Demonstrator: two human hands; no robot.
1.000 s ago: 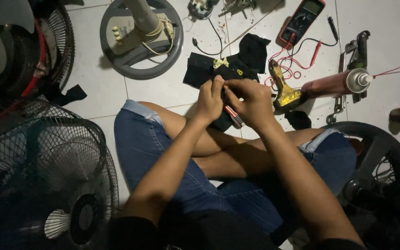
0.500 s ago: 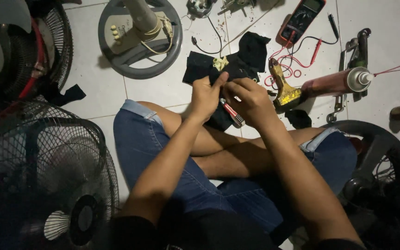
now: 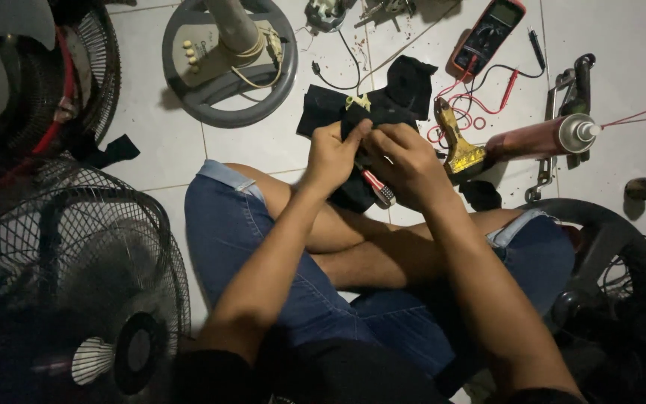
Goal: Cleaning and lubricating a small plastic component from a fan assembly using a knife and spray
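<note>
Seated cross-legged on the tiled floor (image 3: 151, 142), a person's left hand (image 3: 336, 153) is gripping a black part (image 3: 353, 191) while the right hand (image 3: 405, 161) is closing around a red-handled screwdriver (image 3: 375, 187).

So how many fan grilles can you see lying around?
3: one grille at lower left, one at upper left, and a third at the right edge, partly cut off. More may be hidden.

A multimeter (image 3: 487, 31) lies at one o'clock on the floor tiles, its orange-edged dark body carrying a small greyish rectangular screen. At three o'clock, a reddish-brown spray can (image 3: 540, 136) lies on its side.
</note>
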